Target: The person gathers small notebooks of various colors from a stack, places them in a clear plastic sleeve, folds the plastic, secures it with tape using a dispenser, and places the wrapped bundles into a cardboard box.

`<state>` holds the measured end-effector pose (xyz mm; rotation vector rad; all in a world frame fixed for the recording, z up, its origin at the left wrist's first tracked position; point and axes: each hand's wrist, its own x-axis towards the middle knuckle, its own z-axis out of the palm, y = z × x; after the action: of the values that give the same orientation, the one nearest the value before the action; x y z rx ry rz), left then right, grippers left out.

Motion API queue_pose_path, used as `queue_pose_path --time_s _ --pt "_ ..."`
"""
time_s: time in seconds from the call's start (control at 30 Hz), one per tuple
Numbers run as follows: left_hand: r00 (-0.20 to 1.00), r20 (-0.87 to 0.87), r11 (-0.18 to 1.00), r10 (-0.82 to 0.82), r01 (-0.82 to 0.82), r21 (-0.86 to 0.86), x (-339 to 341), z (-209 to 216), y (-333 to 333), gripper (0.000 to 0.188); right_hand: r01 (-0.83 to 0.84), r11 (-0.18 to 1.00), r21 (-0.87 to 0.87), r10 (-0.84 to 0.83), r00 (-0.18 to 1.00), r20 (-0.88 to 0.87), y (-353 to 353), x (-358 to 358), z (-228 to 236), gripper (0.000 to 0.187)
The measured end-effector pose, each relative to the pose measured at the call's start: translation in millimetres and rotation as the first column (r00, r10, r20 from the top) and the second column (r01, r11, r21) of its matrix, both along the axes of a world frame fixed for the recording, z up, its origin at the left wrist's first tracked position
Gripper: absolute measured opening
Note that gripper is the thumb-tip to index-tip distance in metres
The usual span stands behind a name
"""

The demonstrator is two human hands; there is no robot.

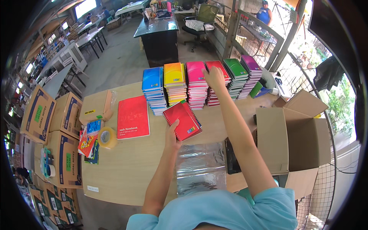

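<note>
My left hand (pixel 172 135) holds a red spiral notebook (pixel 183 119) by its lower corner, a little above the wooden table (pixel 126 165). My right hand (pixel 214 78) reaches far forward and rests on top of the red notebook stack (pixel 214 96), fingers bent over the top cover. Beside it stand a blue stack (pixel 153 86), a yellow-orange stack (pixel 174 81), a pink stack (pixel 196 82), a green stack (pixel 236 76) and a purple stack (pixel 251 71), all in one row along the table's far edge.
A large flat red notebook (pixel 133 117), a roll of tape (pixel 107 137), a small brown box (pixel 96 107) and colourful packets (pixel 89 141) lie at the left. An open cardboard carton (pixel 291 134) stands at the right, shiny plastic sheet (pixel 199 166) in front. Printed cartons (pixel 57 134) are stacked on the floor left.
</note>
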<state>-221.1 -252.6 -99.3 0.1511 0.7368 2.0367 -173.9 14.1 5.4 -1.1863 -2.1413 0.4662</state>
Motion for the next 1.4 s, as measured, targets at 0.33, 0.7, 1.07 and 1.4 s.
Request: queue_pose_path --time_s 0.33,0.7,1.07,1.4 --pt "0.994 -0.058 0.996 0.09 -0.091 -0.005 -8 -5 0 0.048 0.227 0.931 -0.284 -0.096 0.907 0.411 13 -51 32 0.078" --pt "0.992 -0.063 0.993 0.105 -0.109 -0.053 -5 -3 -3 0.052 0.099 0.989 -0.109 -0.088 0.991 0.096 1 -50 31 0.068" --pt "0.993 0.11 0.994 0.045 -0.055 0.094 -10 -6 -10 0.046 -0.508 0.861 -0.028 0.5 0.855 -0.14 -140 32 -18 0.055" --pt "0.999 -0.021 0.999 0.032 -0.032 0.022 -21 -19 -25 0.049 -0.475 0.664 0.577 0.379 0.879 0.288 -66 -84 -34 0.048"
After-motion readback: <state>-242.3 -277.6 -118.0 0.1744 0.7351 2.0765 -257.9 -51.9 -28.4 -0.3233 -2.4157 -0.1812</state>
